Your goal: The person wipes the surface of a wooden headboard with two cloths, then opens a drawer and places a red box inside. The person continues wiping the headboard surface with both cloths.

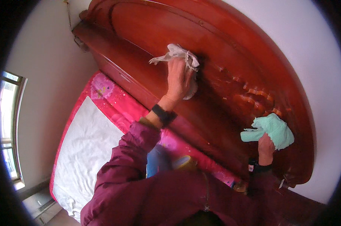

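Note:
A glossy reddish-brown wooden headboard (155, 28) with carved relief spans the upper part of the view. My left hand (178, 77) is closed around a crumpled white cloth (179, 52), held against the headboard's middle; part of the cloth hangs beside the palm. Lower on the right, my right hand (266, 148) grips a mint-green cloth (277, 130), which lies against the board just below the carved pattern (255, 96). The fingers of this hand are mostly hidden by the cloth.
Below the headboard is a bed with a bright pink flowered cover (102, 88) and a white sheet (85, 139). Blue and yellow objects (183, 162), blurred, lie near my body. A window (10, 128) is at the far left; white wall (317, 49) borders the headboard.

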A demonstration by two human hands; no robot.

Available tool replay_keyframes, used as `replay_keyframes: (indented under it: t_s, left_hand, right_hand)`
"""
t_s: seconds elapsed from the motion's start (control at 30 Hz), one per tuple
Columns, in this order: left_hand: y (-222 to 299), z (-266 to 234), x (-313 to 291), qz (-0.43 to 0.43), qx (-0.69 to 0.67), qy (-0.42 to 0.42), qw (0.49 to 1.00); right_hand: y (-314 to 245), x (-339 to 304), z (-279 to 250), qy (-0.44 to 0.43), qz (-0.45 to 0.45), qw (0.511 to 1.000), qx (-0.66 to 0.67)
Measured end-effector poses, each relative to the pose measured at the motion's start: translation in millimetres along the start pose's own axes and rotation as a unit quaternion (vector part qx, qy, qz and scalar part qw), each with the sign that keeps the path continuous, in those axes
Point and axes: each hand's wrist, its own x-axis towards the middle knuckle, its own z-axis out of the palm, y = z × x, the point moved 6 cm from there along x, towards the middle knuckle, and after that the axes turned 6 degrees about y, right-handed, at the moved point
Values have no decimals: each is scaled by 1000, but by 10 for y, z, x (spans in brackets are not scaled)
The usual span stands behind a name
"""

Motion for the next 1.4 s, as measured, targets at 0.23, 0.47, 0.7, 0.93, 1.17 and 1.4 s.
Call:
replay_keyframes:
  t_s: [0.23,0.47,0.7,0.93,1.17,1.4]
  left_hand:
    - [-377,-56,96,205,172,-71,961]
    - [-573,-72,11,18,147,33,988]
    - [-23,-341,236,-21,-24,0,999]
    - [480,-543,349,54,-44,-65,995]
    - [360,-628,529,283,48,-74,955]
    - [329,-550,502,112,-24,-96,989]
  right_hand:
    - [-378,517,321,80,-89,993,-21]
    - [-183,441,352,52,22,998,-13]
    - [148,-38,-395,52,73,992,-88]
    - [8,-449,-835,10,103,972,-211]
    - [-225,103,-861,50,73,992,-93]
    - [-681,799,-698,42,-26,996,-68]
